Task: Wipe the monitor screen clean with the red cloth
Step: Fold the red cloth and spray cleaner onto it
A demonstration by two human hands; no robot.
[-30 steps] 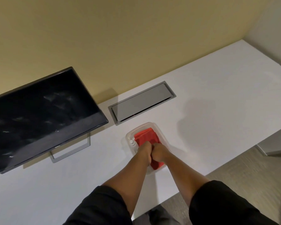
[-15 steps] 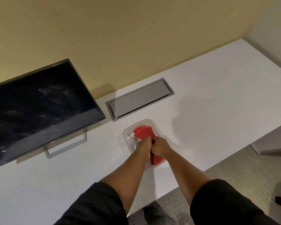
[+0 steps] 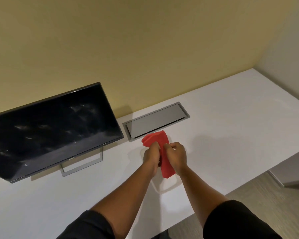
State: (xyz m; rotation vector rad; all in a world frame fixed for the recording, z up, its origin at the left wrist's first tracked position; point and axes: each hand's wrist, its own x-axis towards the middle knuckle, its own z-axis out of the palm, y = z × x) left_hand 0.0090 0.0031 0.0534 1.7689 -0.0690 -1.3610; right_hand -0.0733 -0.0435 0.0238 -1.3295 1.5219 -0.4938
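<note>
The red cloth (image 3: 155, 139) hangs lifted above a clear plastic tray (image 3: 169, 186) on the white desk (image 3: 231, 135). My left hand (image 3: 150, 155) and my right hand (image 3: 176, 155) both grip the cloth side by side, one end bunched above them and the other end drooping below. The black monitor (image 3: 48, 128) stands at the left on a grey frame stand (image 3: 81, 167); its dark screen carries pale smudges. The hands are to the right of the monitor and apart from it.
A grey recessed cable hatch (image 3: 156, 120) lies in the desk just behind the cloth. A yellow wall runs behind the desk. The desk's front edge and grey floor (image 3: 266, 195) are at the lower right.
Both hands have raised the red cloth out of the tray and it has partly unfolded. The small bottle seen in the tray earlier is now hidden behind my hands.
</note>
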